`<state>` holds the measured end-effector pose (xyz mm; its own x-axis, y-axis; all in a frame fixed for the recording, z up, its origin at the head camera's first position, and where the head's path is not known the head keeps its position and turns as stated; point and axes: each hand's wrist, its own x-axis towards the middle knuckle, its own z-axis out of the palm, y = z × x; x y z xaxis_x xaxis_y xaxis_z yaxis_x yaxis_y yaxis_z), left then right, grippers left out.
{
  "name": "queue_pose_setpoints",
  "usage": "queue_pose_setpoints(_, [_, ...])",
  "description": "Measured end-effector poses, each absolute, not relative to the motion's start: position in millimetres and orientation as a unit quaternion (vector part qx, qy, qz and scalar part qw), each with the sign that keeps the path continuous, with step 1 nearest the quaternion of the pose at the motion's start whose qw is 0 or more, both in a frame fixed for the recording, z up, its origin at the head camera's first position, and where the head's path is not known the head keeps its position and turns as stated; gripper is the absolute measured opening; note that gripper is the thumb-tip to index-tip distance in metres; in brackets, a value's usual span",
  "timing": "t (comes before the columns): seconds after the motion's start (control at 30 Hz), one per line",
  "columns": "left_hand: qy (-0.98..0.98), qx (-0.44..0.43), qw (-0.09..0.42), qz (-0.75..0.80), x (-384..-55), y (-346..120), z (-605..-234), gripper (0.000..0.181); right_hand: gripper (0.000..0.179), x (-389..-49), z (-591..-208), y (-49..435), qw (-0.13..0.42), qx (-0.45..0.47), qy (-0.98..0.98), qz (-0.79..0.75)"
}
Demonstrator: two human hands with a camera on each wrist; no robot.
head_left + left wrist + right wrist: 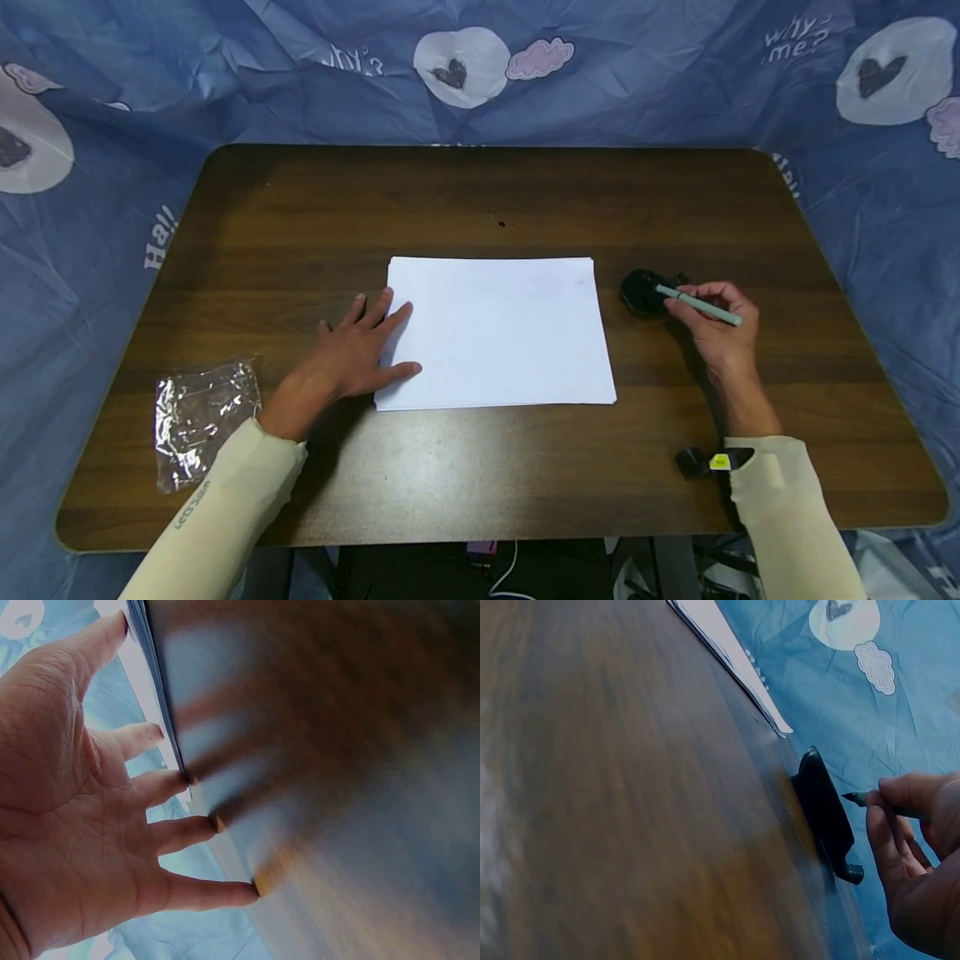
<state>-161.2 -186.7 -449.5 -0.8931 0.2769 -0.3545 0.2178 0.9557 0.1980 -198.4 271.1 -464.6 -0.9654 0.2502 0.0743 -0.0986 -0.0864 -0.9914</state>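
A stack of white paper [495,333] lies at the middle of the wooden table. My left hand [352,354] rests with spread fingers at the stack's left edge, its thumb and some fingers over the sheets. To the right of the paper, my right hand [723,333] pinches a pale green pen [705,307] between thumb and fingers. Its dark pointed tip [850,797] is held just above a small, roundish black dish-like object [640,292]. In the right wrist view, the tip and the black object [823,806] look slightly apart.
A crinkled clear plastic bag [202,417] lies at the table's left, beside my left forearm. A black device with a yellow label [720,462] is at my right wrist. Blue printed cloth [637,83] surrounds the table [487,483]; a white cable [508,575] shows below its front edge.
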Motion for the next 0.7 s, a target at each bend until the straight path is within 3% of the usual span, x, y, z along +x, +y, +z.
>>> queue_pose_setpoints(0.4, [0.971,0.128,0.190,0.074,-161.2,-187.4,-447.9,0.090,0.033,-199.1,-466.3,270.5,0.125,-0.045,-0.737,0.662])
queue_pose_setpoints(0.7, [0.969,0.126,0.198,0.073,-161.3,-187.4,-447.6,0.091,0.020,-201.2,-468.9,268.5,0.142,-0.047,-0.751,0.643])
